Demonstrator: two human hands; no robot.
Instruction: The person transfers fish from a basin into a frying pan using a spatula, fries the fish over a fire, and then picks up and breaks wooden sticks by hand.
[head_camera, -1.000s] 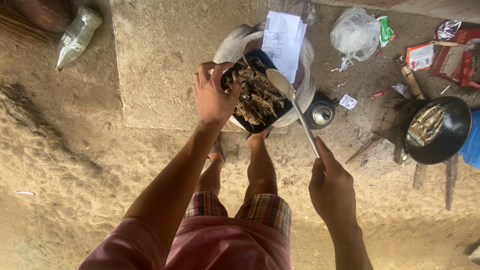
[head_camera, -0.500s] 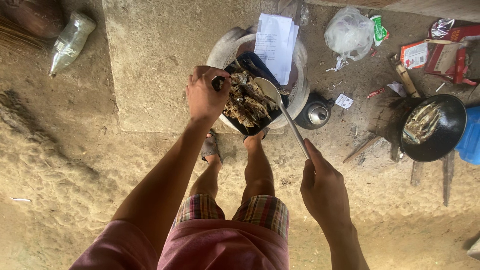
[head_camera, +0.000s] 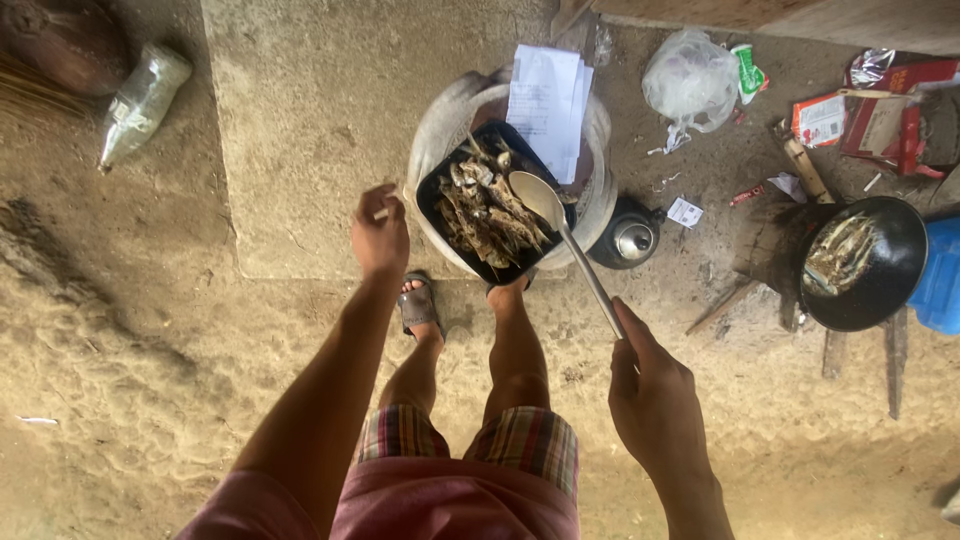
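Observation:
A black tray (head_camera: 424, 203) heaped with small fried fish (head_camera: 480, 208) rests on top of a pale round vessel (head_camera: 437, 112). My left hand (head_camera: 380, 234) hovers just left of the tray, fingers loosely apart, holding nothing. My right hand (head_camera: 655, 398) grips the end of a long metal spoon (head_camera: 585, 270). The spoon's bowl lies over the fish at the tray's right side. My legs and sandalled feet stand directly below the vessel.
White papers (head_camera: 546, 92) lie on the vessel's far rim. A small dark kettle (head_camera: 626, 238) stands to its right. A black pan of fish (head_camera: 865, 262) sits on firewood at the right, beside a blue container (head_camera: 942, 276). A plastic bottle (head_camera: 140, 100), a bag (head_camera: 692, 78) and red packets (head_camera: 895, 108) lie around.
My left hand has let go of the tray's left edge and drawn back to the left. The tray now sits on the vessel unheld; the spoon stays over the fish.

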